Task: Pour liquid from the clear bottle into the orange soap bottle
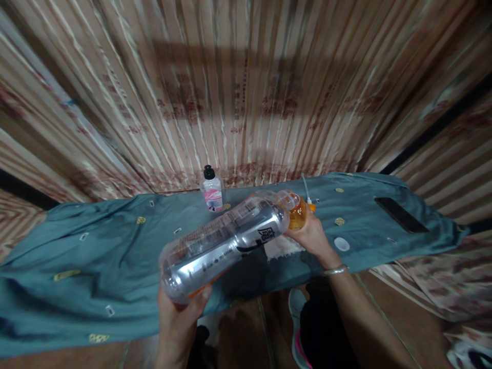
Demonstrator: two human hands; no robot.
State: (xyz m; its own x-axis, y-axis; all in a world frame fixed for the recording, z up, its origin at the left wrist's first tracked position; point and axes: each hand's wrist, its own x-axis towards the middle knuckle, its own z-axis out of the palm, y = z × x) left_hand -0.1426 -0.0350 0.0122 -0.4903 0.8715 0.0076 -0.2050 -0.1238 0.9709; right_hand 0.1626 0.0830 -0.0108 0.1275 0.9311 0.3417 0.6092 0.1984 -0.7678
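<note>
The left hand (180, 318) is closed around the base of a large plastic bottle (225, 241), tilted almost flat above the front edge of the table (96, 266), its neck over a small cup of orange liquid (296, 211) gripped by the right hand (313, 237). To pour well, I think the base should rise slowly while the cup stays steady.

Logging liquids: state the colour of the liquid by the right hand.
Orange liquid, at the right hand; head view.
</note>
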